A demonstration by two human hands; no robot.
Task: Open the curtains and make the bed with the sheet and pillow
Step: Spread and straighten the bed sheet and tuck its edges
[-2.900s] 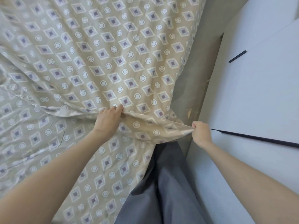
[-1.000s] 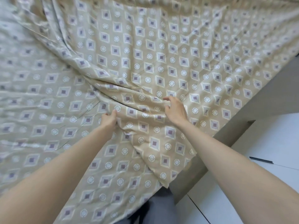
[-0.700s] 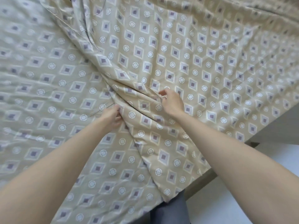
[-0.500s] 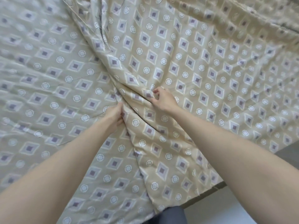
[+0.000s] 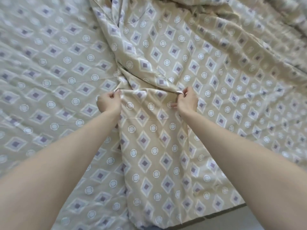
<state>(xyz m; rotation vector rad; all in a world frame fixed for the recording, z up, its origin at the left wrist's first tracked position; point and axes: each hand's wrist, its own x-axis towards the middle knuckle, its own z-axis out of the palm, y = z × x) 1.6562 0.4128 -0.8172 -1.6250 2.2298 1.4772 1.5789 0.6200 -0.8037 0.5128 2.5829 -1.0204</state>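
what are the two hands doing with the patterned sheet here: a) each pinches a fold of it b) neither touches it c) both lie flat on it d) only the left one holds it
a, since the left hand and the right hand each pinch one end of a raised fold of the sheet with curled fingers.

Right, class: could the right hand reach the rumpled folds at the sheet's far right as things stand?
Probably: only flat sheet lies between the right hand and the rumpled folds. But it pinches the sheet, so it must let go first.
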